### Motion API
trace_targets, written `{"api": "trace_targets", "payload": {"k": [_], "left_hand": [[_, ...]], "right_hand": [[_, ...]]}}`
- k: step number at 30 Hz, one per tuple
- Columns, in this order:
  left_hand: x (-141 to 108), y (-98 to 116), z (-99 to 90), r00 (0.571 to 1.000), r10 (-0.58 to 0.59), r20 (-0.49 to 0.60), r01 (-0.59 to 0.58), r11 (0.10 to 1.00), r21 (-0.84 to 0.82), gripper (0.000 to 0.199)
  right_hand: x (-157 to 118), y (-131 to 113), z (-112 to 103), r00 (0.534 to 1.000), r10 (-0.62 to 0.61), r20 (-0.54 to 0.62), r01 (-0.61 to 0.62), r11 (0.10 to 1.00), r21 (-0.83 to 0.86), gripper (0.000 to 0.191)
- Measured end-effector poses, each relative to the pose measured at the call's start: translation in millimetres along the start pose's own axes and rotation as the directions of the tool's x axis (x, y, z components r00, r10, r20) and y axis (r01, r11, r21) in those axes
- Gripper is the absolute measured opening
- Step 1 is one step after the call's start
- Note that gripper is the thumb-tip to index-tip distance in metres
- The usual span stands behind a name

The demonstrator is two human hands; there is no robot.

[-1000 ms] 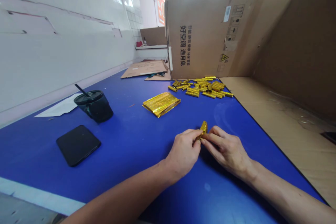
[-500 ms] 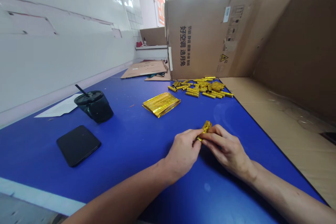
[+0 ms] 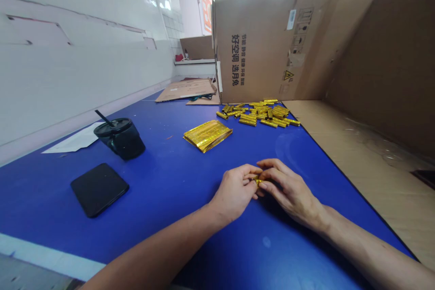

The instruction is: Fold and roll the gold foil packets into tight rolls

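Observation:
My left hand point(image 3: 236, 191) and my right hand point(image 3: 288, 190) meet over the blue table, fingertips closed on one small gold foil piece point(image 3: 257, 181). Most of that piece is hidden by the fingers; only a bit of shiny gold shows between them. Beyond my hands lies a flat stack of gold foil sheets point(image 3: 207, 135). Farther back, near the cardboard box, several gold foil rolls point(image 3: 268, 114) are heaped loosely on the table.
A dark cup with a straw point(image 3: 124, 140) stands at the left, beside a white paper point(image 3: 73, 140). Nearer lies a black flat object point(image 3: 99, 189). A large cardboard box point(image 3: 258, 50) rises behind the rolls, and flat cardboard point(image 3: 186, 89) lies at the back.
The gold piece stuck up above my fingertips before; now it is mostly covered by them. My right fingers have curled over it. The view has shifted slightly.

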State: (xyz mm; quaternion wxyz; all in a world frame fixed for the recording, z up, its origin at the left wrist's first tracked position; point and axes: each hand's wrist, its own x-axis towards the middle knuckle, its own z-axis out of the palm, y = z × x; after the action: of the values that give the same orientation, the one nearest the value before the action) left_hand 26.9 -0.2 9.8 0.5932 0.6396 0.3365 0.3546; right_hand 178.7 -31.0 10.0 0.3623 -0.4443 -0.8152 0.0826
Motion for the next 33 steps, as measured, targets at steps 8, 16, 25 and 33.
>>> {"api": "trace_targets", "payload": {"k": [8, 16, 25, 33], "left_hand": [[-1.5, -4.8, 1.5, 0.997, 0.049, 0.060, -0.053, 0.997, 0.062, 0.028], [-2.6, -8.8, 1.0, 0.999, 0.035, 0.029, -0.040, 0.987, 0.156, 0.028], [-3.0, -11.8, -0.2, 0.993, 0.110, 0.038, -0.116, 0.952, 0.282, 0.036], [-1.9, -0.9, -1.1, 0.997, 0.082, 0.006, -0.082, 0.986, 0.144, 0.032]], "right_hand": [[0.2, 0.4, 0.9, 0.991, 0.123, 0.051, -0.128, 0.984, 0.121, 0.025], [1.5, 1.4, -1.0, 0.983, 0.125, 0.131, -0.143, 0.979, 0.143, 0.028], [4.4, 0.6, -4.5, 0.968, 0.115, 0.221, -0.153, 0.975, 0.159, 0.027], [2.8, -1.8, 0.2, 0.930, 0.322, 0.177, -0.359, 0.901, 0.242, 0.022]]}}
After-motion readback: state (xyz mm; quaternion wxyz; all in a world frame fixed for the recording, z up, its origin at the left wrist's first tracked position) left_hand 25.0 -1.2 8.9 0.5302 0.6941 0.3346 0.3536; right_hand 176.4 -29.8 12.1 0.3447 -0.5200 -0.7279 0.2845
